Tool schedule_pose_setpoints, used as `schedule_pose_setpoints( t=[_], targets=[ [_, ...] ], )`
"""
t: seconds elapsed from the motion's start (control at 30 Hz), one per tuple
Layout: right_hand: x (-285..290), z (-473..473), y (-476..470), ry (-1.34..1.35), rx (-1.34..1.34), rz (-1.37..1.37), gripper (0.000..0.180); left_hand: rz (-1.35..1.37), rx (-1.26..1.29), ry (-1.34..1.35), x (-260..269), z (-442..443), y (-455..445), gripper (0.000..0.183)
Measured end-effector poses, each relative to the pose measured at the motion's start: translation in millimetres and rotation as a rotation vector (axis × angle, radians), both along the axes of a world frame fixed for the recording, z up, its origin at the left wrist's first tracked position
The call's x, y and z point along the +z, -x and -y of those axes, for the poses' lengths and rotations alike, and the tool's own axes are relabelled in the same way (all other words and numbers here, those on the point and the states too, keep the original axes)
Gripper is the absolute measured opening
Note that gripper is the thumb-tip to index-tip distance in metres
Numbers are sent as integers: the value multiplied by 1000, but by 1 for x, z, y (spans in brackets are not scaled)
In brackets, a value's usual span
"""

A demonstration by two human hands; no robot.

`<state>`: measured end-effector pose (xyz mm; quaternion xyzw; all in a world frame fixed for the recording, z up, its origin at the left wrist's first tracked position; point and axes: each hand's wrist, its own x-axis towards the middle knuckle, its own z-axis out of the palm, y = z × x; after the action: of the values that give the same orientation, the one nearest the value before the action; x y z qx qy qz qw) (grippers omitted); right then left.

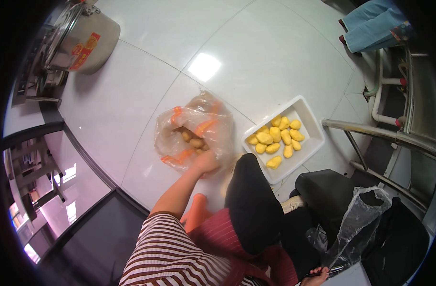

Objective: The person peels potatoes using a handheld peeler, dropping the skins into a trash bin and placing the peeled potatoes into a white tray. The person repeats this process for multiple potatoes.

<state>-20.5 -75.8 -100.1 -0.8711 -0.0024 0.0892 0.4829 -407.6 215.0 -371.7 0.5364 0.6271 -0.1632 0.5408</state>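
My left hand (206, 163) reaches into the near side of a clear plastic bag (218, 125) with orange markings; its fingers are hidden. Unpeeled potatoes (195, 143) show through the bag's mouth, just beyond the hand. At the bottom right, my right hand (320, 276) is closed on a peeler (335, 269) with a metal blade. A white plastic tray (312, 152) stands on the floor right of the bag, with several peeled yellow potatoes (275, 134) in it.
A large steel pot (109, 39) stands at upper left. A metal rack (364, 130) is at the right, near a person's blue-trousered legs (368, 32). A crumpled clear plastic bag (354, 221) lies at lower right. An orange plastic piece (197, 211) is below my left forearm.
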Motion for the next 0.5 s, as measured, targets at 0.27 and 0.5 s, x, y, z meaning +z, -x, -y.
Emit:
schedule_pose_setpoints(
  t=[0.27,0.5],
  targets=[
    [-6,6,-4,-48,-27,-2,10,245,833,-257,-76,-16,-24,83],
    [-8,4,-4,-16,-13,1,10,680,1119,-192,-77,-41,-71,58]
  ],
)
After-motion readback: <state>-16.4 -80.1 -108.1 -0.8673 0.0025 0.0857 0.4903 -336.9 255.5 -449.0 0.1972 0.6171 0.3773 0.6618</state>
